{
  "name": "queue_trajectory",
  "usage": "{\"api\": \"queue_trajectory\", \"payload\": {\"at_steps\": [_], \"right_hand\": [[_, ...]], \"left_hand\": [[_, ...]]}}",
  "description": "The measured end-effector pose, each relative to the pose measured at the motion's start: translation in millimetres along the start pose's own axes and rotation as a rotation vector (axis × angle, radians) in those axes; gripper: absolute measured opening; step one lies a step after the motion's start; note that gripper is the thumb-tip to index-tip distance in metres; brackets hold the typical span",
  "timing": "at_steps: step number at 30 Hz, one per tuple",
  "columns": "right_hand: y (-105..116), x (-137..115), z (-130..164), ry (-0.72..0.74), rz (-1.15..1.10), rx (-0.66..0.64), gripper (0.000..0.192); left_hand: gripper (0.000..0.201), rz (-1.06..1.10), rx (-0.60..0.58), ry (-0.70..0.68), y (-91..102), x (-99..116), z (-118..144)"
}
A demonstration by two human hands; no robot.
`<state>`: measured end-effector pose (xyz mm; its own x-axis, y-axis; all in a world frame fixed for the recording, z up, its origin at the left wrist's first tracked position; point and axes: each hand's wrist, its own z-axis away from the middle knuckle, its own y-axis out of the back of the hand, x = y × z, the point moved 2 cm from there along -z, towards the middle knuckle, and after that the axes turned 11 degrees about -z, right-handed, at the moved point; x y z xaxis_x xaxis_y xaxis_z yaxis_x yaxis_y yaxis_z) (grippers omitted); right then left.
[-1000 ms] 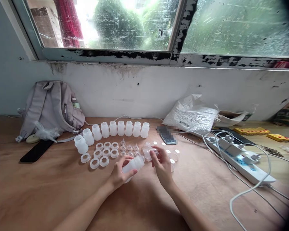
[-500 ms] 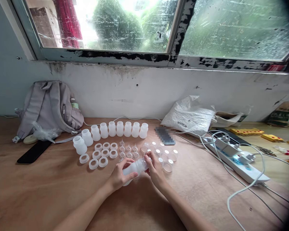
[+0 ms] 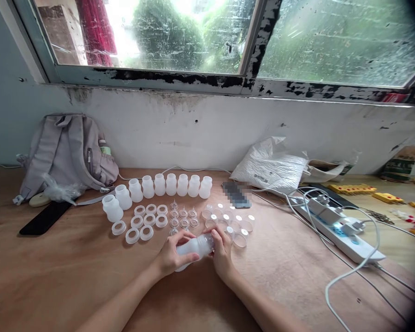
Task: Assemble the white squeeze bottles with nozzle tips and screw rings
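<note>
A frosted white baby bottle [image 3: 195,247] lies tilted across the front middle of the table, between both hands. My left hand [image 3: 170,254] is wrapped round its body. At the neck end, the fingers of my right hand [image 3: 223,251] close round a clear cap, partly hidden behind them. Just beyond my left hand are several clear nipples [image 3: 183,214]. Left of those lie several white collar rings [image 3: 146,233]. Several clear round caps [image 3: 240,240] stand behind my right hand. A curved row of open bottle bodies [image 3: 171,185] lines the back.
A grey backpack [image 3: 64,147] and a black phone [image 3: 44,219] sit at the left. Toward the back are another phone, partly blurred [image 3: 235,196], and a silvery bag [image 3: 269,166]. A power strip [image 3: 342,235] with loose cables spreads over the right, near yellow parts [image 3: 352,189].
My right hand has turned slightly at the neck end of the baby bottle, its fingers shifting over the cap. My left hand keeps its hold. The view has shifted slightly.
</note>
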<state>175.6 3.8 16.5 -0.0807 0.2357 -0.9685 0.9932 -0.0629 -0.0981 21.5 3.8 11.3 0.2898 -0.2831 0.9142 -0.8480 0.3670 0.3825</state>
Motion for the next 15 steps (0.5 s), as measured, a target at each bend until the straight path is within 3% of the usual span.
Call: {"api": "queue_trajectory", "payload": {"at_steps": [11,15], "right_hand": [[-3.3,12.3,1.2,0.092,0.020,0.091,0.029],[-5.7,15.4,1.6,0.012,-0.077,0.103,0.026]], "left_hand": [[0.035,-0.243,0.085,-0.050,-1.3,7.2,2.0],[0.034,-0.328,0.164,-0.104,-4.2,8.7,3.3]]}}
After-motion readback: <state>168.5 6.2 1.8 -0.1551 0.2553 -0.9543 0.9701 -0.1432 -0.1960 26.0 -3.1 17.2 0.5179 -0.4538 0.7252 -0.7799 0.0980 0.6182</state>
